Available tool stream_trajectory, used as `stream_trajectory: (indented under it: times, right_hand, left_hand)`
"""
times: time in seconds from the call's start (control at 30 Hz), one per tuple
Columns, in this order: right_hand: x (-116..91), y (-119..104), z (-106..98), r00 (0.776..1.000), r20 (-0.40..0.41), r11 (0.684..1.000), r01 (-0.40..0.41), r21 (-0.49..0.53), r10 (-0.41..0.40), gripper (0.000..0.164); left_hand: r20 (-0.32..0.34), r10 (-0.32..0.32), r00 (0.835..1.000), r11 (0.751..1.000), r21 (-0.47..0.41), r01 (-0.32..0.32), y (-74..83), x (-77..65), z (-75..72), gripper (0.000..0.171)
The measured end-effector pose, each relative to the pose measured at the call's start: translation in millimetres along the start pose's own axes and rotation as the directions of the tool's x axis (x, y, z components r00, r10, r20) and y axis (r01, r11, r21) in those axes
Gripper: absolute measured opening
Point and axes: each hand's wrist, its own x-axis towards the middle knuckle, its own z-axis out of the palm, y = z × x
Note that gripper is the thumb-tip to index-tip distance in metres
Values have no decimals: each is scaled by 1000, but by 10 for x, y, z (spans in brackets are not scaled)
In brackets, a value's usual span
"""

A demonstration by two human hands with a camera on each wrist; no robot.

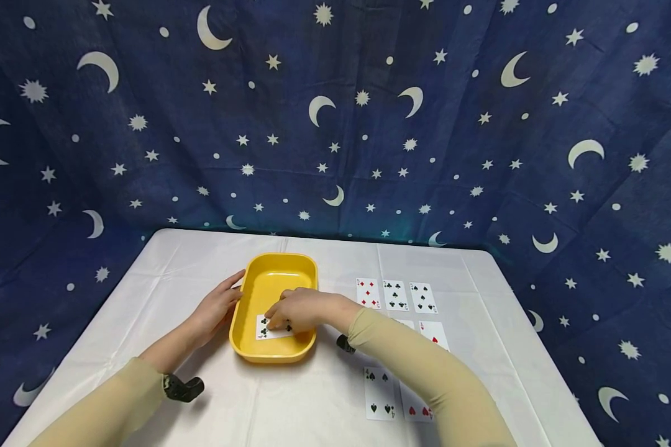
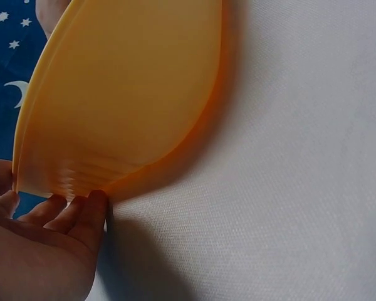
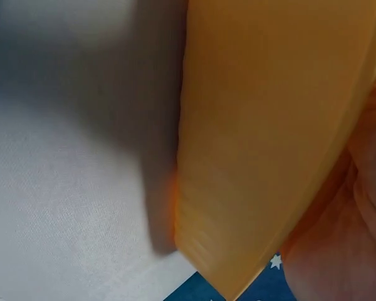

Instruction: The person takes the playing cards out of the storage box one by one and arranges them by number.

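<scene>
A yellow tray [image 1: 274, 359] rests on the white table. My left hand [image 1: 215, 310] holds its left side, with the thumb at the rim and fingers against the outer wall [image 2: 113, 94] in the left wrist view. Over the inside of the tray, my right hand [image 1: 302, 308] has its fingers bent down onto a playing card [image 1: 263, 329] with black clubs, which it seems to pinch. Part of that card is hidden under the hand. In the right wrist view the tray wall [image 3: 263, 125] covers the fingers and the card.
Right of the tray, playing cards lie face up in rows, among them a diamonds card [image 1: 368, 292], a clubs card [image 1: 395, 295] and spades cards [image 1: 423, 298]. My right forearm [image 1: 425, 366] covers some lower cards. A starry blue cloth [image 1: 335, 124] hangs behind the table.
</scene>
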Motion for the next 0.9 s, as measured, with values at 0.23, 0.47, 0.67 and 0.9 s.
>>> stream_trajectory:
  times: [0.23, 0.47, 0.67, 0.9]
  right_hand:
    - [-26, -35, 22, 999, 13, 993, -47, -108, 48, 42]
    - [-26, 9, 27, 997, 8, 997, -75, -27, 75, 59]
    - [27, 21, 44, 1000, 22, 1000, -19, 10, 19, 61]
    - [61, 5, 85, 999, 16, 998, -36, -60, 37, 59]
  left_hand:
    - [-2, -6, 1000, 1000, -17, 6, 6, 13, -7, 64]
    - [-3, -7, 1000, 1000, -14, 7, -5, 23, -9, 65]
    - [8, 2, 1000, 1000, -17, -2, -4, 18, -16, 65]
    - [9, 4, 1000, 1000, -21, -4, -13, 19, -16, 65]
